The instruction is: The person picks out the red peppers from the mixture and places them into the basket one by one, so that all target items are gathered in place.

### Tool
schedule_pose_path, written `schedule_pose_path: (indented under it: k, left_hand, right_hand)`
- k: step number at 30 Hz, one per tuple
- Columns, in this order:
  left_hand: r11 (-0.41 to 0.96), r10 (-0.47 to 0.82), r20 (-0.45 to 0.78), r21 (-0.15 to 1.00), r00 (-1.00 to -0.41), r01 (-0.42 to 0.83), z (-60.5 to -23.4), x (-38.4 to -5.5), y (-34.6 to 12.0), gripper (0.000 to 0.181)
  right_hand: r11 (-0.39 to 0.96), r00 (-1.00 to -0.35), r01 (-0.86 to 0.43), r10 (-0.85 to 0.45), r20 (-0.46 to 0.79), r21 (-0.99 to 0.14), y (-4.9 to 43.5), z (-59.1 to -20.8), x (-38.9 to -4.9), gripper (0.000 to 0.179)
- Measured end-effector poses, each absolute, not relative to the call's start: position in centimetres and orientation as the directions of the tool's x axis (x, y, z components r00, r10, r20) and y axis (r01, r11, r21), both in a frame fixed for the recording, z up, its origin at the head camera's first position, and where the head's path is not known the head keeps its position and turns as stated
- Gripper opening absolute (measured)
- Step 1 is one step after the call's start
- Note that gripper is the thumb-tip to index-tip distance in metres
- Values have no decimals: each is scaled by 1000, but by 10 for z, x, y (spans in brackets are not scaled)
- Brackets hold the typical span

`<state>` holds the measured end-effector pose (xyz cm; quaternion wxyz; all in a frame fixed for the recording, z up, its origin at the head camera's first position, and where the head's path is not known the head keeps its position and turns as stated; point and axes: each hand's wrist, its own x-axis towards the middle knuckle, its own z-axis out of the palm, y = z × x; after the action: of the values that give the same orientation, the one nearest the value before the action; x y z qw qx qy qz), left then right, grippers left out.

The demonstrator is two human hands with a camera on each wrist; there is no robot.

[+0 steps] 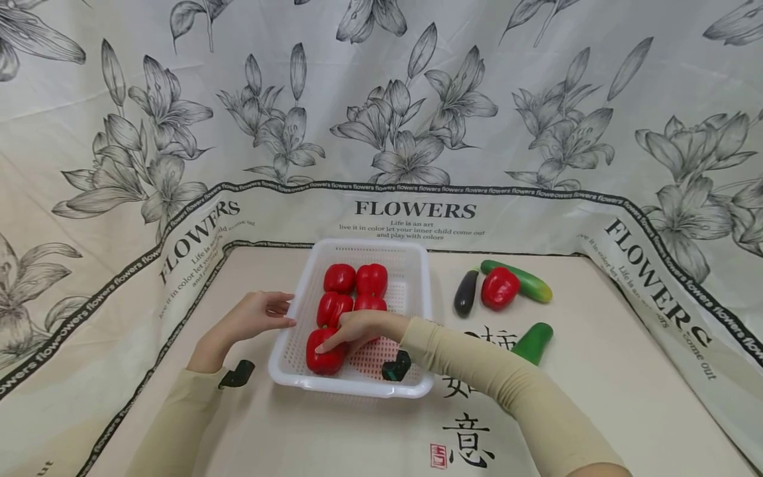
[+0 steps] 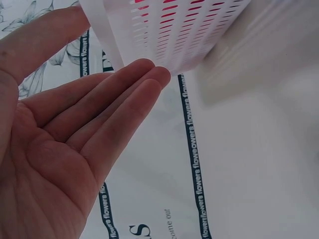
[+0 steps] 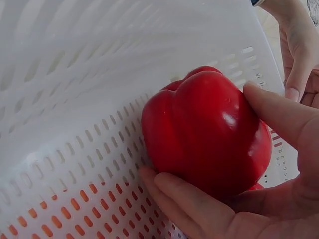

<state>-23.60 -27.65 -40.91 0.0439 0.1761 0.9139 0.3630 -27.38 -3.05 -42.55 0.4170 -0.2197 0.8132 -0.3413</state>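
Note:
A white perforated plastic basket (image 1: 426,298) stands on the table with several red bell peppers in it. My right hand (image 1: 357,328) reaches inside and grips the nearest bell pepper (image 3: 207,134) at the basket's front left, thumb on one side and fingers on the other. Behind it sit more red bell peppers (image 1: 340,278), one partly hidden by that hand. At the basket's left side is my left hand (image 1: 256,315), its fingers extended beside the outer wall. In the left wrist view its palm (image 2: 55,164) holds nothing, and the thumb reaches the rim.
Right of the basket lie an eggplant (image 1: 465,293), another red bell pepper (image 1: 500,289) and a long green vegetable (image 1: 539,289) with a yellowish end. A second green vegetable (image 1: 533,343) lies nearer, partly behind the right sleeve (image 1: 477,364). Flower-printed cloth (image 1: 411,146) surrounds the table.

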Motion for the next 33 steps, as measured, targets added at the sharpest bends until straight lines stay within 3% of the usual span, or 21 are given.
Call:
schedule_pose_path:
  k: [8, 13, 22, 33]
  left_hand:
    - [679, 349, 40, 678, -936, 282, -409, -236, -276, 58]
    - [679, 351, 46, 676, -935, 288, -409, -236, -276, 58]
    - [680, 350, 57, 671, -935, 295, -409, -235, -275, 58]
    - [688, 345, 49, 666, -937, 288, -411, -236, -277, 60]
  right_hand:
    - [709, -534, -220, -662, -526, -670, -29, -421, -272, 25]
    - [702, -548, -235, -666, -505, -672, -26, -416, -270, 23]
    - [708, -605, -207, -635, -481, -675, -26, -416, -270, 17]
    - [639, -550, -113, -678, -488, -761, -16, -411, -278, 15]
